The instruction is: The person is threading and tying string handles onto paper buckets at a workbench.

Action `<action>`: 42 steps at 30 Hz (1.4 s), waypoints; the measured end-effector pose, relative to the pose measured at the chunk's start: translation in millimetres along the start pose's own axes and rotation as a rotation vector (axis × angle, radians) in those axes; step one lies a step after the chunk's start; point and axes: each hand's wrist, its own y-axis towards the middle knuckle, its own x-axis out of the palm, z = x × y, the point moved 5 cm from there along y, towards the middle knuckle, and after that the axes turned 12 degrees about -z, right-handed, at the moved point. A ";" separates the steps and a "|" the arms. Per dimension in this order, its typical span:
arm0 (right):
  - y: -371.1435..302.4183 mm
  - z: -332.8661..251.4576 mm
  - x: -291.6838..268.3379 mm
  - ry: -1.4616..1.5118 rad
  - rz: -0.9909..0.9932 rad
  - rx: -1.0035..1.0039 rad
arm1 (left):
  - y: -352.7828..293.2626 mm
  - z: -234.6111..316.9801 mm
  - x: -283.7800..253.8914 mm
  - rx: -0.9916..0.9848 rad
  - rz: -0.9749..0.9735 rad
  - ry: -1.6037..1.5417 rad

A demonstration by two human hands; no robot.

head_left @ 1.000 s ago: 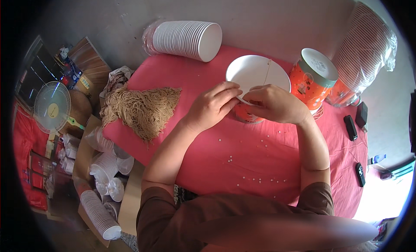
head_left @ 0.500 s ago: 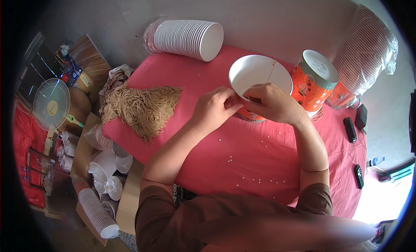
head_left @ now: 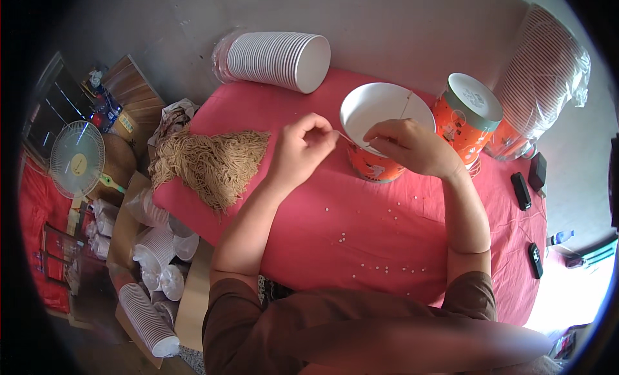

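My left hand (head_left: 303, 149) is raised left of a white-lined paper bucket (head_left: 364, 110), thumb and forefinger pinched together. A fine cord (head_left: 351, 141) seems to run from those fingertips toward my right hand. Over the bucket's near rim, my right hand (head_left: 416, 146) is closed in a pinch, its fingertips partly hidden. A thin stick-like strand (head_left: 406, 104) rises to the bucket's far rim. The bucket stands upright, orange-patterned outside. Several small white beads (head_left: 380, 268) lie scattered on the red cloth (head_left: 303, 239) nearer my body.
Tan strings (head_left: 216, 165) lie heaped at the left. White nested buckets (head_left: 277, 60) lie at the back. An upside-down orange bucket (head_left: 467, 114) and a wrapped stack (head_left: 538, 85) stand right. Black devices (head_left: 521, 191) lie along the right edge. A carton of cups (head_left: 155, 246) is beside the table.
My left hand has drawn back leftward from my right hand, opening a gap with a fine line across it. My right hand stays over the bucket's rim, shifted slightly.
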 end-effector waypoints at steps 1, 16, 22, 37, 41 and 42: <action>-1.8 -0.1 -2.4 -0.001 0.001 0.000 | 0.4 -3.3 -3.2 -0.018 0.020 -0.093; -5.8 -15.3 -16.6 0.006 0.236 0.002 | 2.2 -6.8 7.5 0.028 -0.101 -0.678; -0.8 -23.6 -4.0 0.107 0.186 0.000 | 1.2 3.0 18.1 0.072 -0.153 -0.469; 4.5 -23.4 -1.2 -0.077 0.282 -0.086 | -3.0 5.0 24.8 0.009 -0.160 -0.377; 5.8 -23.6 1.9 -0.151 0.314 -0.127 | -2.9 5.6 28.6 0.076 -0.064 -0.354; 6.3 -23.7 2.5 -0.173 0.294 -0.115 | -3.3 5.3 27.9 0.076 -0.064 -0.354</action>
